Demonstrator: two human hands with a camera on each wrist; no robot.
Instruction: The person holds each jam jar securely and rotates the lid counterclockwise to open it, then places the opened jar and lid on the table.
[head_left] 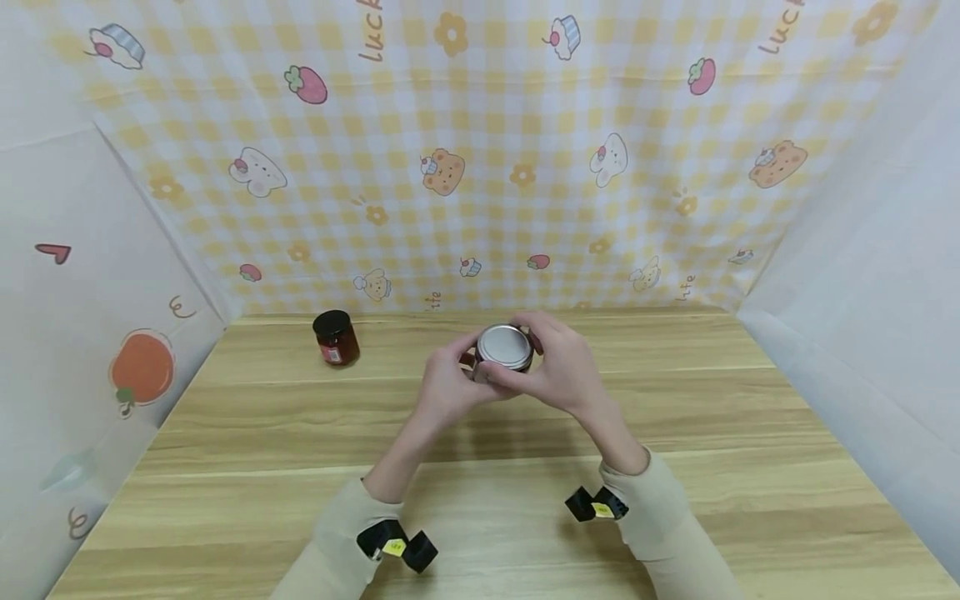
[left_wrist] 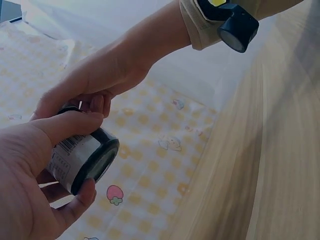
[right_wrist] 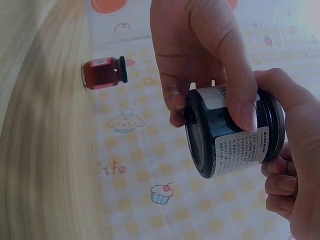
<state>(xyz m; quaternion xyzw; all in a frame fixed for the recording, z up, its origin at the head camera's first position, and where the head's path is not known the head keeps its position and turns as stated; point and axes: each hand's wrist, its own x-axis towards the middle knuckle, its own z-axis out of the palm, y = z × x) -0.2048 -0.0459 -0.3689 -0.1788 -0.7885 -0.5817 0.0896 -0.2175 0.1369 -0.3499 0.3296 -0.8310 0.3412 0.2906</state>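
Both hands hold a dark glass jar with a silver lid over the middle of the table. My left hand grips the body of the jar from the left, its thumb along the label and fingers beneath. From the right, my right hand curls its thumb and fingers round the lid end. In the right wrist view, a white printed label wraps the dark jar, whose base faces left there.
A second jar, reddish-brown with a black lid, stands upright at the back left of the wooden table. Behind the table hangs a yellow checked cloth. White sheets close off both sides.
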